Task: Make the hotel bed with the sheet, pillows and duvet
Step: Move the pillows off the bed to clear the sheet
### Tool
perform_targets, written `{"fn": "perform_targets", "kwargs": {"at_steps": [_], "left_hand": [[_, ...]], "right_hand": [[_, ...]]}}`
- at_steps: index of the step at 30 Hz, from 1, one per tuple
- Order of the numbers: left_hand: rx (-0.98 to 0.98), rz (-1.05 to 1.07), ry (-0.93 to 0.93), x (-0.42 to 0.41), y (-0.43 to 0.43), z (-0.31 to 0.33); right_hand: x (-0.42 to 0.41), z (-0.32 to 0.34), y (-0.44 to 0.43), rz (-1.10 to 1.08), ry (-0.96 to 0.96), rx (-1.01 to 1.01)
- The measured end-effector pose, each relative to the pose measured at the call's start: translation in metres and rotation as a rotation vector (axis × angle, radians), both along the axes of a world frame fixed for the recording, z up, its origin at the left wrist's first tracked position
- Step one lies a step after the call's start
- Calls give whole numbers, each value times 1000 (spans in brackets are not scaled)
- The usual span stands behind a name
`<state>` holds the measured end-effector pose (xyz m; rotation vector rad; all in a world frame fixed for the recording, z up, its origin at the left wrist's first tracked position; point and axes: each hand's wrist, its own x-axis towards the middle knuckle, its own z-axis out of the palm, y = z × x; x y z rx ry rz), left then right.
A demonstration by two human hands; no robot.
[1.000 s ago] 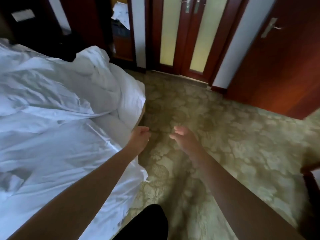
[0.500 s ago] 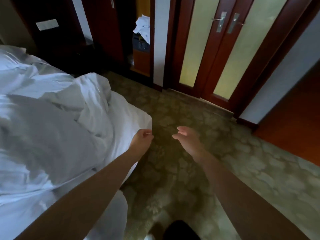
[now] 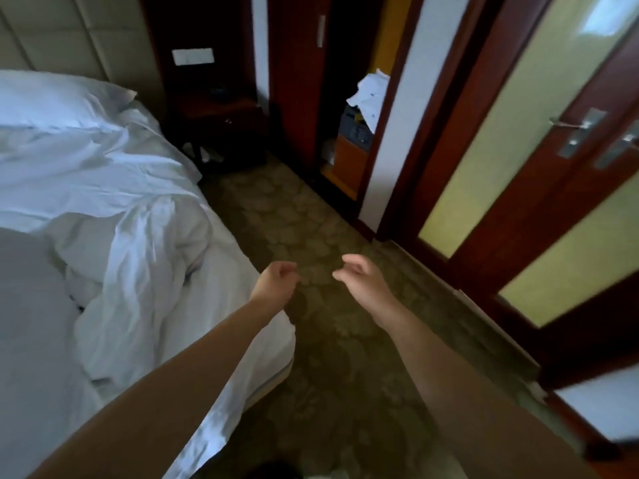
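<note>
A white pillow (image 3: pixel 52 98) lies at the head of the bed (image 3: pixel 273 371), far left, against a padded headboard (image 3: pixel 69 32). Below it the sheet (image 3: pixel 86 174) is wrinkled, and the duvet (image 3: pixel 145 243) lies bunched in a heap near the bed's side edge. The left hand (image 3: pixel 275 283) hovers over that edge, fingers curled into a loose fist with nothing visible in it. The right hand (image 3: pixel 363 281) hangs beside it over patterned carpet (image 3: pixel 311 219), fingers loosely bent, thumb apart, empty. Beyond stand a dark nightstand (image 3: pixel 221 126), then an open closet with crumpled white cloth (image 3: pixel 371 93) on a shelf. Frosted-glass doors (image 3: pixel 484 150) with metal handles (image 3: pixel 581 131) fill the right.
</note>
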<state>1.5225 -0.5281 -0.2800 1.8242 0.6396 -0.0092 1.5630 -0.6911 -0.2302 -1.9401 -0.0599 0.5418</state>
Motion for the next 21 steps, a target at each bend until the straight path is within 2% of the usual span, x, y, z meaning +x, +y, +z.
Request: {"fn": "perform_targets", "kwargs": {"at_steps": [8,12,21], "left_hand": [[-51,250,11,164,55,-7],[-99,379,-19,256,101,-18],[-99,613,-77,414,221,9]], "right_hand": [[203,-5,60,236,-30,-35],[307,-11,115,310,-59,-45],[496,5,256,514,-88,-50]]}}
